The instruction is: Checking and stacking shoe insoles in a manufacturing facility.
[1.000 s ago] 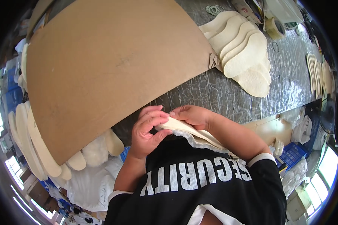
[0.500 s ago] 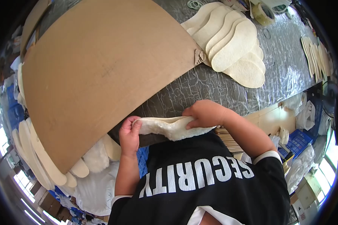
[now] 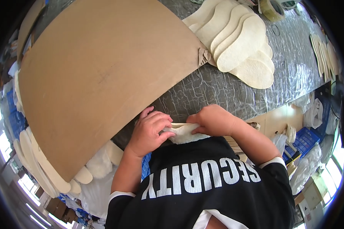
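Note:
A cream fleece insole, fluffy on the side toward me, is held on edge between my hands at the table's near edge. Along its top, a thin gap shows between two smooth edges. My left hand closes over its left part, thumb on the fleece and fingers on the far side, hiding that end. At the other end, my right hand pinches the insole with the thumb in front and curled fingers behind. Several flat cream insoles lie fanned out in an overlapping pile farther right.
A large brown cardboard sheet covers the table's left side. At the back right stands a roll of tape. More insoles stand in a row at the far right. Fleecy pieces lie below the cardboard, and a blue crate sits lower right.
My left hand has shifted right and inward, from pinching the insole's left end to closing over it nearer the middle. Less fleece shows now. My right hand keeps its pinch.

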`<state>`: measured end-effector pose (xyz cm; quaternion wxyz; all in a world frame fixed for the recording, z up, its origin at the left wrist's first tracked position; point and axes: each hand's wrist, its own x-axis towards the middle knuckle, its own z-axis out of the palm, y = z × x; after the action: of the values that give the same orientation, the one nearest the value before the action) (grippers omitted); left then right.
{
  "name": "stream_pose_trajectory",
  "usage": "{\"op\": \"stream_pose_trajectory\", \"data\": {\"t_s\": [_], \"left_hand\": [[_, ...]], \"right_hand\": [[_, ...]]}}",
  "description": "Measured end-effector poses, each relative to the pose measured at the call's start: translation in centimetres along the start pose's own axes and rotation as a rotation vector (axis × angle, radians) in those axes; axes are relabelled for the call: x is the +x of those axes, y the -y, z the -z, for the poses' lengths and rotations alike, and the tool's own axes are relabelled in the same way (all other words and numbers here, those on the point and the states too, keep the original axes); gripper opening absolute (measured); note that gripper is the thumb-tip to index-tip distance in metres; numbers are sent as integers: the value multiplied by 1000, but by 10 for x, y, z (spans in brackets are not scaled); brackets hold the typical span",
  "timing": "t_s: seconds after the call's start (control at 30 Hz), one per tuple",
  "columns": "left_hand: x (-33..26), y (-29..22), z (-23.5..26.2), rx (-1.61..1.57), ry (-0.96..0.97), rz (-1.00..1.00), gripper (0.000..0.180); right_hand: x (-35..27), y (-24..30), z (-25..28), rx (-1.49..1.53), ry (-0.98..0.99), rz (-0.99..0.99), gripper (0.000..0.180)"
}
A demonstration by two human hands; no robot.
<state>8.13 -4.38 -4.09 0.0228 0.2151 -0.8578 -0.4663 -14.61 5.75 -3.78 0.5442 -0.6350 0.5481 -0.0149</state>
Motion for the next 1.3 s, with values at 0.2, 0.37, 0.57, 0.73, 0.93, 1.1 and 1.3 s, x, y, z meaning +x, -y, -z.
{"op": "stream_pose_trajectory", "data": {"t_s": [0.2, 0.37, 0.57, 0.73, 0.93, 1.1, 1.3], "left_hand": [[6, 0, -2, 44, 16, -5, 18], [8, -4, -4, 74, 12, 22, 17], [11, -6, -10, 117, -49, 12, 16], [10, -5, -8, 124, -37, -32, 16], [9, -9, -8, 120, -44, -77, 16], [9, -13, -9, 94, -33, -58, 15], [11, -15, -11, 147, -28, -63, 18]], "right_hand": [[0, -2, 1, 6, -11, 11, 28], [0, -3, 1, -8, -14, 18, 26], [0, -8, -3, 14, -20, 7, 28], [-7, 2, 8, 31, -18, 1, 35], [-7, -2, -18, 27, -295, 28, 26], [-11, 1, -25, 25, -394, 37, 19], [-11, 8, -30, -58, -487, 55, 18]]}}
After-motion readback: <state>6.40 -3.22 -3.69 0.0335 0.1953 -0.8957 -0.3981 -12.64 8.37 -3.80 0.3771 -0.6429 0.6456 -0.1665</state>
